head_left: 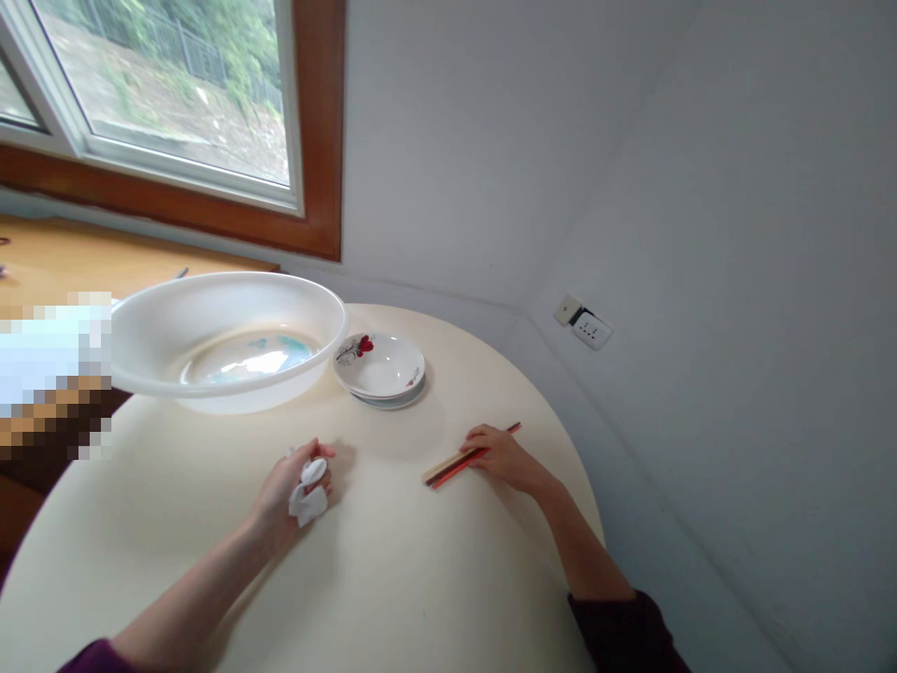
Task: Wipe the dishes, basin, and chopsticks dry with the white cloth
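Observation:
My left hand is curled round a crumpled white tissue, just over the round cream table. To the right, my right hand has its fingers wrapped over a bundle of chopsticks, some light wood, some dark and red. The chopsticks lie slanted near the table's right edge, their ends sticking out on both sides of the hand. Beyond the hands, stacked white bowls with a red flower pattern stand beside a large translucent basin.
The round table ends in a curved edge at the right, near the wall. Behind the basin is a wooden desk under a window. Wall sockets are at the right. A blurred patch covers the far left.

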The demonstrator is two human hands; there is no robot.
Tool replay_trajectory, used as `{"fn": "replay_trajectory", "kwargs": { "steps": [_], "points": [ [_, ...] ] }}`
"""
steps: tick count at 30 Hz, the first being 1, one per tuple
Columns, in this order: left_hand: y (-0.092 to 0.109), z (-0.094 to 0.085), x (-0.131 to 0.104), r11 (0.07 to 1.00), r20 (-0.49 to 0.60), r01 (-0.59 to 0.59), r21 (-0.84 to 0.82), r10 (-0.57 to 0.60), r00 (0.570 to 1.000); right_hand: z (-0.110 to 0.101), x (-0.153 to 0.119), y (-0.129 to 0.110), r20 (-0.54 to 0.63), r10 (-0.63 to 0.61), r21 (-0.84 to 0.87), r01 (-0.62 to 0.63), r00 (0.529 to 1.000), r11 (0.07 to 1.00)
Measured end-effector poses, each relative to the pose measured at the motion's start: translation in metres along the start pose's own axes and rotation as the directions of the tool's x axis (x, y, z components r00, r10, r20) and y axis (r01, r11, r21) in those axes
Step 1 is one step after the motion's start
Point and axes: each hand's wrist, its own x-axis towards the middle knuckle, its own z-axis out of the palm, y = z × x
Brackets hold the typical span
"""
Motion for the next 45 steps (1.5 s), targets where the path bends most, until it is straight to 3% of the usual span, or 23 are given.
{"fn": "replay_trajectory", "kwargs": {
  "steps": [8, 15, 18, 22, 26, 30, 34, 36, 39, 41, 43, 45],
  "points": [
    [0.005, 0.005, -0.003, 0.999, -0.001, 0.033, -0.025, -0.033, 0.999, -0.014, 0.023, 0.026, 0.017, 0.051, -0.02, -0.051, 0.999, 0.999],
    [0.004, 0.007, -0.004, 0.997, -0.025, 0.032, -0.065, -0.033, 0.999, -0.03, 0.032, 0.016, 0.044, 0.076, -0.078, -0.073, 0.996, 0.994],
    [0.002, 0.009, -0.006, 0.99, -0.024, 0.058, -0.13, -0.062, 0.998, -0.026, 0.027, -0.002, -0.056, 0.056, -0.031, -0.058, 0.997, 0.998],
    [0.0, 0.013, -0.01, 0.983, 0.106, 0.127, -0.135, -0.113, 0.988, -0.007, 0.021, -0.044, -0.205, 0.002, 0.223, 0.045, 0.979, 0.974],
    [-0.006, 0.011, -0.011, 0.985, 0.26, 0.163, -0.05, -0.144, 0.955, 0.022, 0.021, -0.092, -0.036, 0.046, 0.392, -0.028, 0.998, 0.92],
    [-0.016, 0.005, -0.01, 0.988, 0.398, 0.15, 0.025, -0.148, 0.905, 0.046, 0.027, -0.122, 0.005, -0.011, 0.475, 0.007, 1.0, 0.88],
    [-0.022, 0.003, -0.008, 0.992, 0.44, 0.069, 0.103, -0.108, 0.892, 0.062, 0.033, -0.131, -0.12, -0.084, 0.562, 0.137, 0.989, 0.816],
    [-0.022, 0.003, -0.007, 0.987, 0.46, 0.03, 0.161, -0.102, 0.882, 0.067, 0.034, -0.129, -0.122, -0.011, 0.664, 0.09, 0.992, 0.742],
    [-0.019, 0.004, -0.007, 0.969, 0.52, -0.02, 0.246, -0.115, 0.846, 0.071, 0.03, -0.122, 0.006, 0.124, 0.846, -0.071, 0.992, 0.528],
    [-0.017, 0.004, -0.008, 0.959, 0.532, -0.02, 0.283, -0.14, 0.835, 0.068, 0.026, -0.114, 0.033, 0.206, 0.908, -0.116, 0.978, 0.403],
    [-0.015, 0.004, -0.009, 0.95, 0.492, 0.014, 0.313, -0.174, 0.853, 0.058, 0.021, -0.102, -0.026, 0.298, 0.931, -0.085, 0.954, 0.354],
    [-0.014, 0.005, -0.01, 0.942, 0.418, 0.043, 0.334, -0.188, 0.889, 0.04, 0.012, -0.085, -0.101, 0.385, 0.918, -0.063, 0.917, 0.392]
  ]
}}
